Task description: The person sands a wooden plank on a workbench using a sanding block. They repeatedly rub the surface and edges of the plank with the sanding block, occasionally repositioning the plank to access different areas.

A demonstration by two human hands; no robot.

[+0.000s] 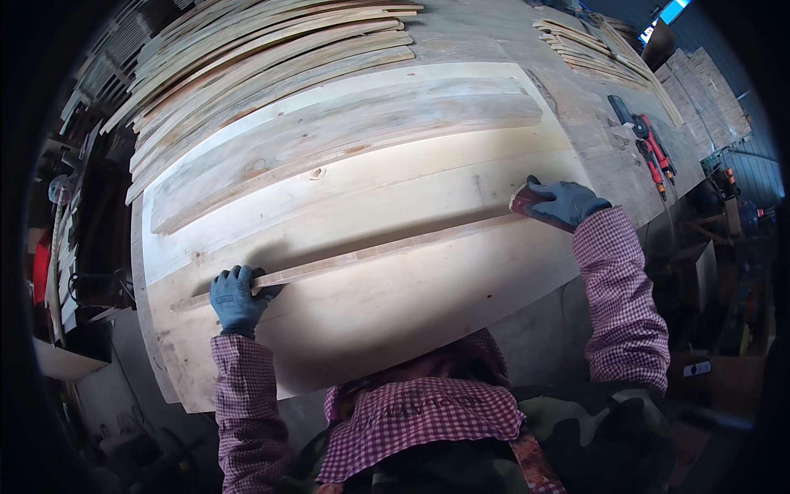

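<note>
A long, narrow wooden board stands on its edge across a wide pale wood panel. Near its left end my left hand, in a blue-grey glove, has its fingers closed over the top edge. At the far right end, my gloved right hand grips a dark red sanding block, which touches the board's edge there. The block's underside is hidden. Farther back, another long plank lies on the same panel.
Stacked wooden strips cover the back left of the table. More strips lie at the back right. A red and black power tool rests on the right side of the table. Shelving with clutter stands beyond the right edge.
</note>
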